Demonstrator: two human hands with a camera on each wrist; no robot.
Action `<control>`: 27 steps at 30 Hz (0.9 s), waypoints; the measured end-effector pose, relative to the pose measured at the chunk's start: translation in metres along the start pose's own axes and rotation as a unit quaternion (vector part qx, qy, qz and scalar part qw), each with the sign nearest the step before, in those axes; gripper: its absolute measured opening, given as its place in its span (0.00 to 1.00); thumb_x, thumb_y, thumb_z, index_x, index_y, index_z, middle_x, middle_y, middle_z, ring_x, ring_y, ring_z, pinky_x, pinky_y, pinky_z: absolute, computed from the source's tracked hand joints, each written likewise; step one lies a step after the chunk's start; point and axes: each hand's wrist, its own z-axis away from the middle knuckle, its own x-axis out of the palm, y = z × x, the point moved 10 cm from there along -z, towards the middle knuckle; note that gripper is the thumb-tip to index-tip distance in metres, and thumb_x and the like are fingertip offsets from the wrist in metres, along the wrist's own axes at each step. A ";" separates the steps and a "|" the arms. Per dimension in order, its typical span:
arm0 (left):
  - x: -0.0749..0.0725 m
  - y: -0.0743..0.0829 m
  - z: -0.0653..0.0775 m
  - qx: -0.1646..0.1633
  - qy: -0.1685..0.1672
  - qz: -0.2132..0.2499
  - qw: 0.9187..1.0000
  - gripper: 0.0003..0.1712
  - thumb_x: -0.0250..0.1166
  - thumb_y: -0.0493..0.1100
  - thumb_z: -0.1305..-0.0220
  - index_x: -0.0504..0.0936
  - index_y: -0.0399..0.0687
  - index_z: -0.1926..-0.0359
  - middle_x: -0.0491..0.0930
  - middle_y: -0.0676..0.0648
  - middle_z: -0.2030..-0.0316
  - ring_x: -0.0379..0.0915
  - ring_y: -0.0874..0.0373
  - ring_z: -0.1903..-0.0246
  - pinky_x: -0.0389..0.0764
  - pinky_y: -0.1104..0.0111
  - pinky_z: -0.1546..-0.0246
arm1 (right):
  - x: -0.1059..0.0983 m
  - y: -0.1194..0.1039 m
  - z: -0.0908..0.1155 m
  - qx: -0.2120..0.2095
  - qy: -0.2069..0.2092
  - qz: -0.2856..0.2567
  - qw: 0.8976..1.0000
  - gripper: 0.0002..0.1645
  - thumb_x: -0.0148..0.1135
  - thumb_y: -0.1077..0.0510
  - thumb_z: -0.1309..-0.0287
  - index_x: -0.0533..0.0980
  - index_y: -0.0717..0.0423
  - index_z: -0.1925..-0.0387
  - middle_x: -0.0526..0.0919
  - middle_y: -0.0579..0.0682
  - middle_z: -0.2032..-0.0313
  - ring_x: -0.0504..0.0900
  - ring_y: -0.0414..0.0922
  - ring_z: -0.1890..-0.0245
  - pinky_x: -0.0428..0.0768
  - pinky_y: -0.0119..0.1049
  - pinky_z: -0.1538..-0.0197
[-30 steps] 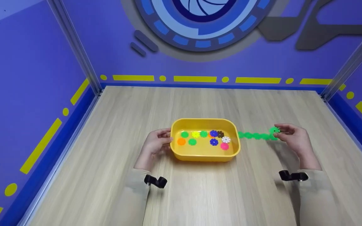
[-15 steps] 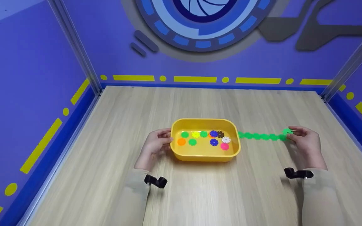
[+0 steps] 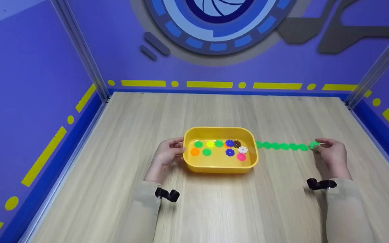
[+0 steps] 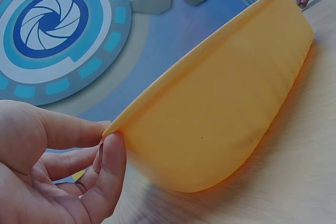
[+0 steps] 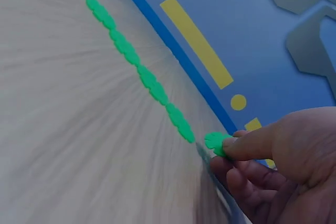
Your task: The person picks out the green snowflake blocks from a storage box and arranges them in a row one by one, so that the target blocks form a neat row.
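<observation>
A yellow bin [image 3: 221, 169] stands mid-table with several notched plastic discs lying inside, among them a white disc [image 3: 242, 150] and a pink disc [image 3: 241, 157]. My left hand [image 3: 167, 153] pinches the bin's left rim between thumb and fingers, as the left wrist view shows close up. From the bin's right side runs a row of green notched discs [image 3: 276, 146] on the table. At the row's right end my right hand [image 3: 333, 153] pinches one green disc [image 5: 215, 142] between thumb and index finger. In the right wrist view a small gap separates it from the row.
The wood-look table [image 3: 221, 209] is bounded by blue-purple printed panels [image 3: 120, 50] at the back and both sides. Metal posts [image 3: 83, 50] stand in the back corners. Black wrist mounts [image 3: 167, 194] sit on both sleeves.
My right hand has moved right and then lowered, bringing the green disc down at the row's end. More green discs show lying in the row. The left hand and bin have stayed put.
</observation>
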 end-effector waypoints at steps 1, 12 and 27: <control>0.000 0.000 0.000 0.000 0.000 -0.003 1.000 0.28 0.66 0.26 0.37 0.78 0.35 0.35 0.79 0.45 0.60 0.77 0.60 0.71 0.84 0.70 0.69 | 0.000 0.000 -0.001 -0.002 0.002 0.014 1.000 0.27 0.59 0.63 0.32 0.73 0.67 0.34 0.80 0.42 0.64 0.76 0.30 0.72 0.79 0.26 0.71; 0.000 0.004 0.001 0.013 -0.007 -0.021 1.000 0.27 0.65 0.26 0.36 0.78 0.34 0.35 0.80 0.46 0.60 0.78 0.62 0.73 0.83 0.70 0.71 | 0.003 -0.001 -0.002 -0.018 0.016 0.077 0.997 0.25 0.61 0.61 0.32 0.76 0.67 0.37 0.79 0.70 0.43 0.77 0.55 0.47 0.71 0.23 0.64; 0.000 0.004 0.001 0.017 -0.005 -0.018 1.000 0.27 0.65 0.26 0.36 0.77 0.32 0.36 0.80 0.45 0.60 0.78 0.61 0.73 0.84 0.69 0.71 | 0.002 -0.004 0.000 -0.018 0.011 0.074 0.997 0.26 0.61 0.60 0.32 0.75 0.68 0.36 0.79 0.68 0.43 0.78 0.45 0.55 0.72 0.23 0.61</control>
